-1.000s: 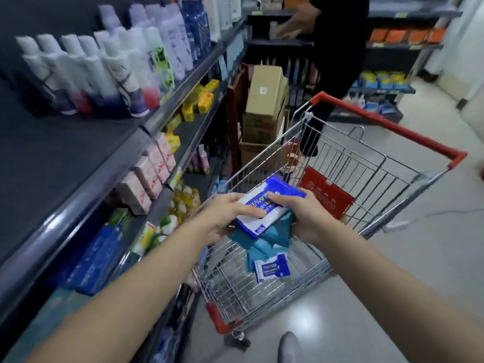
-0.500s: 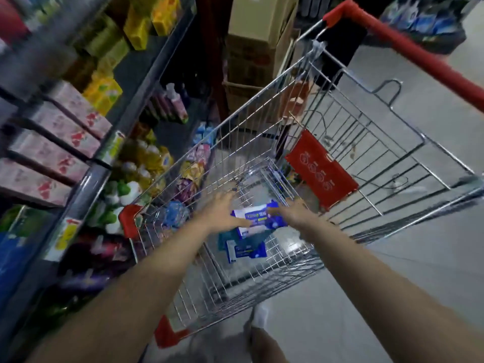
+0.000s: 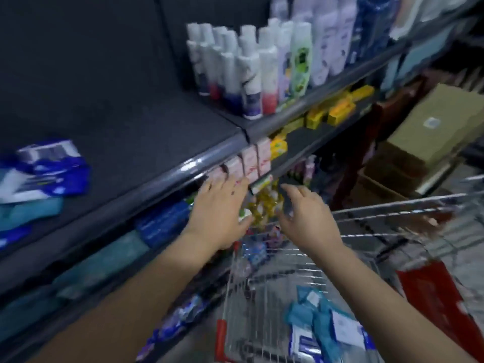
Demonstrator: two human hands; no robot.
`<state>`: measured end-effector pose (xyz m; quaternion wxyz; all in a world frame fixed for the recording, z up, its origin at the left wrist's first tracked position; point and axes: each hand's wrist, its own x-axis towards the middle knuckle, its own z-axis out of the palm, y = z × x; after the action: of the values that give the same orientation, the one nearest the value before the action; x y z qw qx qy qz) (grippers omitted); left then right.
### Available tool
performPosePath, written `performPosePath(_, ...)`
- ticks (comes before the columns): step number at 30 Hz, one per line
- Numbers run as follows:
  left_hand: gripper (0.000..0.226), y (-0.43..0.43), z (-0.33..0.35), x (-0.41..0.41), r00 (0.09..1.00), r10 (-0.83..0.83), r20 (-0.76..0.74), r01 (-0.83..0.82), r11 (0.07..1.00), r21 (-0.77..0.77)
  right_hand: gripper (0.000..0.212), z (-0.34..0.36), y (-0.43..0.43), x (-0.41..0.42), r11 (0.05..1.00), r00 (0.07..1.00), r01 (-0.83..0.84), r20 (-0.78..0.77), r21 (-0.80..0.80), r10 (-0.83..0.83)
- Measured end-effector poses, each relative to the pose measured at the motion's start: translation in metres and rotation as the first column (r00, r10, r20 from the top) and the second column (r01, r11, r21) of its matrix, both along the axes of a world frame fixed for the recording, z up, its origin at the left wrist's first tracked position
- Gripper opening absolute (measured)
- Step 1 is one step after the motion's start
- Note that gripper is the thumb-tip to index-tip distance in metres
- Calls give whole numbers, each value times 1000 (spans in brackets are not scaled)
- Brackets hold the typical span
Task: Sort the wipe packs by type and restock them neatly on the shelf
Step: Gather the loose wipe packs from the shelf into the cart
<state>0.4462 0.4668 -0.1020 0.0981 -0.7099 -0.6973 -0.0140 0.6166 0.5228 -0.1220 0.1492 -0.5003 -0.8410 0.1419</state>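
A shop aisle, somewhat blurred, with dark shelving along the left. Far left on the broad shelf [image 3: 125, 142] lie blue-and-white wipe packs [image 3: 44, 169], with a teal pack [image 3: 28, 213] against their lower edge. A heap of wipe packs [image 3: 327, 328], teal and blue-white, sits in the bottom of the wire trolley [image 3: 392, 209] at lower right.

The left hand [image 3: 220, 213] is out by the shelf's front edge, fingers spread apart and holding nothing. The right hand [image 3: 306, 218] is just beside it above the trolley's end, fingers loosely apart and also empty.

On the level below the left forearm sit more blue and teal packs [image 3: 162, 221]. Pink boxes [image 3: 251, 161] and yellow boxes [image 3: 337, 111] line the next shelf, white bottles [image 3: 248, 66] stand above, and cardboard boxes [image 3: 432, 127] are stacked beyond the trolley.
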Motion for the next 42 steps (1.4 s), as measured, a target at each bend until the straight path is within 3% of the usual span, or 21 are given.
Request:
performPosePath(4,78,-79,57,-101,971,239,-14,-234,959,158,55,63,-51,-121,954,960,-238,-102,180,259)
performPosePath(9,72,-196,95,-221,878,477,45,-472,845,252,55,106,-139,-264,866,878,-420,-119,271,463)
performPosePath(13,75,-267,97,-300,824,565,42,-562,805,191,52,111,-203,-356,839,853,-485,-78,245,516)
performPosePath(19,85,-313,85,-369,828,558,49,-560,821,114,53,95,-248,-418,858,862,-506,16,94,507)
performPosePath(28,76,-264,78,-378,899,417,132,-428,901,74,53,91,-194,-417,928,928,-369,78,45,365)
performPosePath(32,74,-219,79,-372,932,346,106,-350,936,22,60,86,-144,-415,927,919,-367,124,-70,374)
performPosePath(35,71,-184,80,-375,941,336,46,-333,941,-62,68,80,-113,-419,834,856,-473,77,-285,512)
performPosePath(39,78,-150,79,-386,935,353,12,-337,900,-277,72,73,-84,-427,797,772,-554,211,-240,600)
performPosePath(42,85,-138,81,-393,933,360,-8,-337,866,-369,71,70,-70,-433,817,804,-516,183,-257,566)
